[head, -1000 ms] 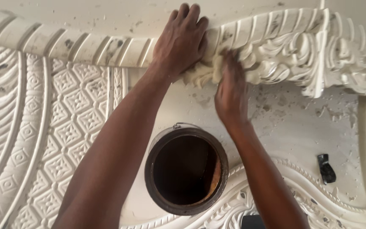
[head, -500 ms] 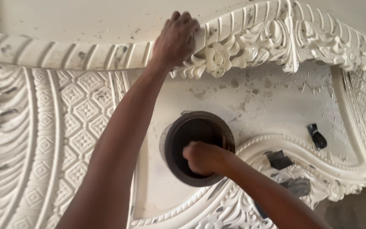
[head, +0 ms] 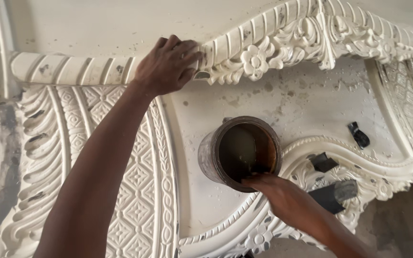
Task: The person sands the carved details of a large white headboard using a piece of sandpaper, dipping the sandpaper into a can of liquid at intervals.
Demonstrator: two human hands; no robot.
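Bucket [head: 241, 154], dark, round and open-topped, sits near the middle of a large cream carved panel [head: 135, 186], on a smooth flat patch between raised mouldings; a pale, cloudy liquid shows inside it. Right hand [head: 283, 198] reaches in over the near rim with the fingertips dipped below the edge; whether its grip is closed on anything in there is hidden, so I cannot tell. Left hand [head: 168, 67] lies well apart from the bucket, up on a ribbed, rope-like moulding [head: 72, 69] along the upper edge, its fingers curled loosely over the ridge in a resting grip that clamps nothing loose. Just beside that hand, to the right, a carved flower [head: 254, 59] and leafy scrollwork carry on along the border. Small dark scraps [head: 358, 134] lie on the flat area to the right of the bucket, and another dark folded piece [head: 333, 193] rests on a curved moulding near the right wrist. To do this dip well, a judgement only: keep the fingers shallow, let the excess run off against the inner rim, and keep the bucket steady so it does not tip, since drips would settle in the fine diamond lattice on the left.
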